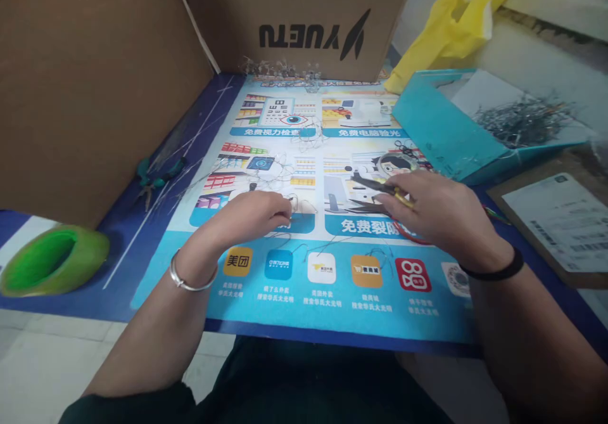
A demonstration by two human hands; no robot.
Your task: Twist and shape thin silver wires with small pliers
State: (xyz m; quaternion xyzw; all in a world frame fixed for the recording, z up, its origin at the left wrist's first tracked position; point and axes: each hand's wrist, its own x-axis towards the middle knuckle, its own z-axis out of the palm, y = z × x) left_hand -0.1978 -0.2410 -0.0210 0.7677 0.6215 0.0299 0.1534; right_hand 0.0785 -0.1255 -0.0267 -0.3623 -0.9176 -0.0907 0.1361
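Scissors point(377, 185), handles point(403, 198) seemingly in right hand point(433, 207)

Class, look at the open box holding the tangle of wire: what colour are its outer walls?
The open box is turquoise outside, seen in the head view.

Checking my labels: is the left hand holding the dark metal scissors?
No, the right hand grips the dark metal scissors, blades apart.

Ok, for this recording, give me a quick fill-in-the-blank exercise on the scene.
1. The right hand holds ____.
2. The silver bracelet is on the ____ wrist.
3. The inside of the tape roll is ____.
4. The carton behind the poster bears the upside-down word ____.

Missing words: scissors; left; green; YUETU.
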